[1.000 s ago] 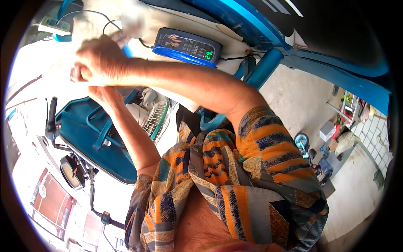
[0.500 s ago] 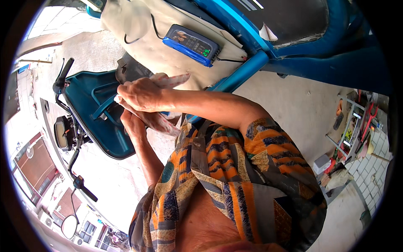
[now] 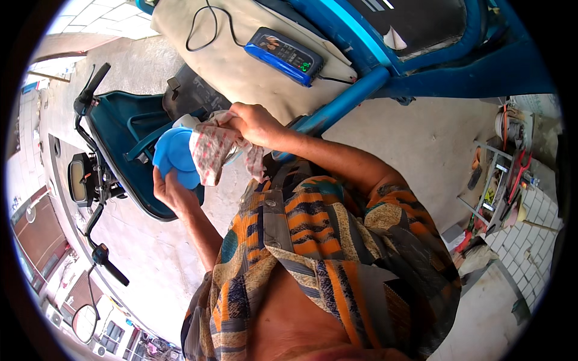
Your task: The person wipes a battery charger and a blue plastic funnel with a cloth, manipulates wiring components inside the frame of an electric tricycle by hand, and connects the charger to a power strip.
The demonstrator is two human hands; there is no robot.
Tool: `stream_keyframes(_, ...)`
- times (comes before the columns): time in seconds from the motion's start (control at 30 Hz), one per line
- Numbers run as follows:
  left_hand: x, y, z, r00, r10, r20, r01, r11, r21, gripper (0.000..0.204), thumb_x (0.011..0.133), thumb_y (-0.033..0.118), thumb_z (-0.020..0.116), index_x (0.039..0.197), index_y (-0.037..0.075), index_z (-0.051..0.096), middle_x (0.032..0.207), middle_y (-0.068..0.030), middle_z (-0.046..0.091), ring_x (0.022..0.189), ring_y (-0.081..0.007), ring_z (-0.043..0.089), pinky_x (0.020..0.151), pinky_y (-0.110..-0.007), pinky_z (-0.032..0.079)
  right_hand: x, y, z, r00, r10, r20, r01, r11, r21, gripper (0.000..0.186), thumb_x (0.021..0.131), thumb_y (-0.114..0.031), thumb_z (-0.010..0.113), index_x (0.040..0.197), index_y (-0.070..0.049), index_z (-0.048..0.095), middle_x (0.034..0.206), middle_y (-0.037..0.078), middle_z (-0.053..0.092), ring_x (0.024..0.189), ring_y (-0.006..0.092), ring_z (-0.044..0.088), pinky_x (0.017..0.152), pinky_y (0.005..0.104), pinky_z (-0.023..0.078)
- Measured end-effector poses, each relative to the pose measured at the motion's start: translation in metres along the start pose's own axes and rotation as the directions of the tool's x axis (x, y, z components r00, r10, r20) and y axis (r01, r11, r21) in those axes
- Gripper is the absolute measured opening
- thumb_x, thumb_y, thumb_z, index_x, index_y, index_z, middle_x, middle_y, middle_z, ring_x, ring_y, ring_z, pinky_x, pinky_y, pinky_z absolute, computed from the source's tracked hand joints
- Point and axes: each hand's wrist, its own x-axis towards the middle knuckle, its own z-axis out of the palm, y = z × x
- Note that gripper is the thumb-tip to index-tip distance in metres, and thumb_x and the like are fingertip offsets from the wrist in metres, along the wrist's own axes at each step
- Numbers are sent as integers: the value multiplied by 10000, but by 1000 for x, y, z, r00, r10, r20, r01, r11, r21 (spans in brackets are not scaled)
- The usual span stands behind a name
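By its lower edge, my left hand grips a shallow round blue plastic lid, thumb on its face. My right hand is closed on a bunched cloth, pale with a reddish pattern. The cloth hangs down and covers the lid's right side; whether it presses on the lid I cannot tell. Something whitish and clear shows in part around the cloth, mostly hidden. Both hands are held in front of my body, near the blue front part of a three-wheeled vehicle.
A blue and black charger with a lit green display lies on the beige seat cover, its black cable looped beside it. Handlebars and a round mirror stand at left. A metal rack with tools is at far right.
My hands have drawn apart; the right has moved right with the cloth, the left slightly left and down. The blue lid has come into view. A pale round shape over the seat is gone.
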Motion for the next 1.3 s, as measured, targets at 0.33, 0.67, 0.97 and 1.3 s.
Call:
stream_keyframes(0.33,0,22,-46,944,136,-301,-250,890,-382,450,783,18,551,1210,-92,462,1217,-217,506,1069,-332,551,875,-417,517,39,-12,55,869,426,252,-400,305,864,150,888,-56,488,997,10,567,883,110,622,773,186,632,684,318,534)
stream_keyframes(0.67,-29,-6,-5,971,-237,-28,231,963,-136,486,844,103,549,1300,0,416,1175,-192,549,1037,-277,579,832,-425,533,37,-39,46,750,-32,661,-641,-282,714,312,953,-286,446,1033,-18,584,1013,100,624,933,206,601,894,355,476)
stream_keyframes(0.97,-33,-77,-5,989,41,144,-57,993,106,495,917,301,554,1315,58,389,1171,-85,560,1075,-176,548,916,-312,466,24,-34,13,718,-33,696,-696,-41,716,643,829,-628,513,1139,-71,597,1135,91,608,1087,235,516,937,386,364)
stream_keyframes(1.3,-56,-34,51,938,289,189,-344,724,598,569,865,309,619,1334,53,426,1300,-139,476,1235,-298,420,1060,-397,313,18,-33,9,617,-128,776,-783,-197,590,364,834,-381,670,1000,-65,598,951,65,636,877,171,598,857,353,479)
